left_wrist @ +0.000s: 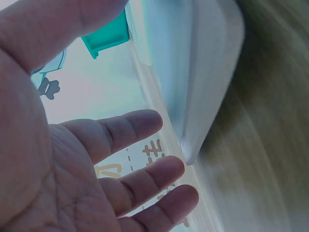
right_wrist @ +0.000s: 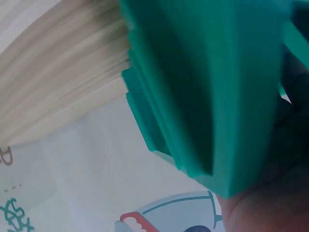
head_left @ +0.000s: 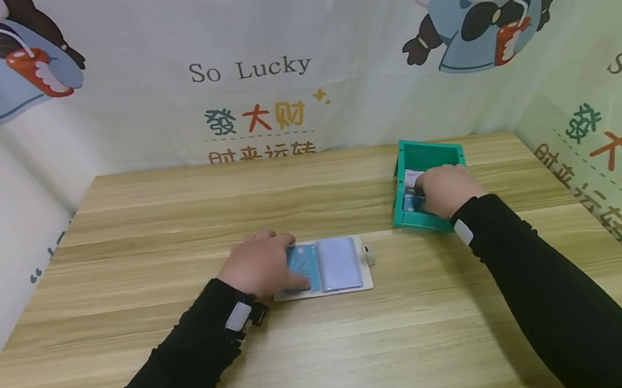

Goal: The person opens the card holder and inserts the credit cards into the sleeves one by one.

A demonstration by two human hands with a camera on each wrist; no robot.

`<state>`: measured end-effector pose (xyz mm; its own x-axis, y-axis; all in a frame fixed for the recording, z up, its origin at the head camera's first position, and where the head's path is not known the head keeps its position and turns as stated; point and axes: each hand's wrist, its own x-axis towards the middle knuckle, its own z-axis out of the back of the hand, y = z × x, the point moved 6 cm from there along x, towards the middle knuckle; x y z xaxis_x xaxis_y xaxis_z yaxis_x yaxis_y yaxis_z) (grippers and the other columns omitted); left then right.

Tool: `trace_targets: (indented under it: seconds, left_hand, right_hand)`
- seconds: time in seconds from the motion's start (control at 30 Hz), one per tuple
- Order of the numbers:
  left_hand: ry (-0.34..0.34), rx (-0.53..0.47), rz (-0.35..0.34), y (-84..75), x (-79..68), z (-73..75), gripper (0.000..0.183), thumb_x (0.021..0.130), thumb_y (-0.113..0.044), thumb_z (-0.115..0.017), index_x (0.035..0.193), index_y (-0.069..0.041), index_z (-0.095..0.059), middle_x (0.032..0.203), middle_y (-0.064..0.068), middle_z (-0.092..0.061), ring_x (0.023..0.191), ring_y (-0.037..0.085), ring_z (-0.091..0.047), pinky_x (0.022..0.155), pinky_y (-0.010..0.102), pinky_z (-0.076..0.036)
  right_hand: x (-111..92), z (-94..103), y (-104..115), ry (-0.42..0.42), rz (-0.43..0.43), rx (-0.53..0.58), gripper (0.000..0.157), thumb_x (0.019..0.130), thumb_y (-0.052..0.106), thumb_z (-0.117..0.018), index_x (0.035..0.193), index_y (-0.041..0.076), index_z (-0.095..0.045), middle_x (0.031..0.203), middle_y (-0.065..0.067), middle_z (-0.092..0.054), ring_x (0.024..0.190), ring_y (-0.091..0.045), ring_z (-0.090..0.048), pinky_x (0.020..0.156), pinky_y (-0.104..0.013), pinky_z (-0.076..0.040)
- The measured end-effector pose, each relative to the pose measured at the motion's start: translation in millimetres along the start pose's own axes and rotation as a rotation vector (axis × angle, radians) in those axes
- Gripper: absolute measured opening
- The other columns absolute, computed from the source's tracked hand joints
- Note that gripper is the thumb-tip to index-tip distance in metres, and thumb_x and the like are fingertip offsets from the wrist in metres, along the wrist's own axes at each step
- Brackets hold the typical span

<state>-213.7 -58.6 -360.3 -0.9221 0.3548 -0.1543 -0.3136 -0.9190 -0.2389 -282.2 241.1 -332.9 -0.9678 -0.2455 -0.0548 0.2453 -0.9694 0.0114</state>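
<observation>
Reaching into green bin (head_left: 422,221): right hand (head_left: 450,189), grip unclear | left hand (head_left: 258,265) at card holder (head_left: 339,264), grip wide

Wood-grain table (head_left: 330,364): pale card holder (head_left: 339,264) flat near middle; green bin (head_left: 421,220) farther back, to right.

Two hands (head_left: 258,264) (head_left: 451,189), two sleeves (head_left: 163,364) (head_left: 553,294), one desk (head_left: 364,354), one box (head_left: 432,154), one card holder (head_left: 339,264), one blue card (head_left: 304,262) in it, two cartoon figures (head_left: 6,94) (head_left: 473,54); cards (head_left: 414,202) in the box too hidden to count

Pale wood-grain tabletop (head_left: 363,348); behind it, a white backdrop sheet (head_left: 365,111) printed with "So Lucky" lettering (head_left: 250,68) and blue-clothed cartoon figures (head_left: 493,14).
</observation>
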Motion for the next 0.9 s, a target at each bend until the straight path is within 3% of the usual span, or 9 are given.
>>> trace_targets:
  seconds: [0.23, 0.7, 0.9]
  left_hand:
    - [-0.018, -0.004, -0.007, 0.8, 0.4, 1.6, 0.083, 0.069, -0.059, -0.072, 0.136, -0.014, -0.049, 0.127, 0.013, -0.049, 0.102, 0.029, -0.044, 0.084, 0.052, -0.041]
    - [-0.033, 0.006, -0.022, 0.4, 1.6, 3.4, 0.083, 0.069, -0.059, -0.072, 0.135, -0.013, -0.050, 0.128, 0.014, -0.050, 0.104, 0.030, -0.044, 0.085, 0.052, -0.041]
    - [-0.034, 0.012, -0.022, 1.2, 2.0, 2.7, 0.083, 0.069, -0.060, -0.072, 0.135, -0.014, -0.050, 0.128, 0.014, -0.050, 0.106, 0.030, -0.044, 0.086, 0.052, -0.041]
  right_hand:
    - [5.0, -5.0, -1.5, -0.005, -0.010, -0.032, 0.008, 0.083, 0.009, -0.063, 0.088, 0.004, -0.067, 0.074, -0.007, -0.063, 0.067, -0.026, -0.050, 0.068, -0.043, -0.036]
    - [4.4, -7.5, -2.9, 0.002, -0.028, -0.022, 0.012, 0.088, 0.009, -0.057, 0.094, 0.003, -0.066, 0.083, -0.011, -0.065, 0.069, -0.027, -0.050, 0.069, -0.044, -0.039]
    - [5.9, -7.3, -3.8, 0.006, -0.040, -0.007, 0.015, 0.084, 0.014, -0.065, 0.089, 0.000, -0.065, 0.080, -0.011, -0.064, 0.069, -0.028, -0.049, 0.071, -0.046, -0.040]
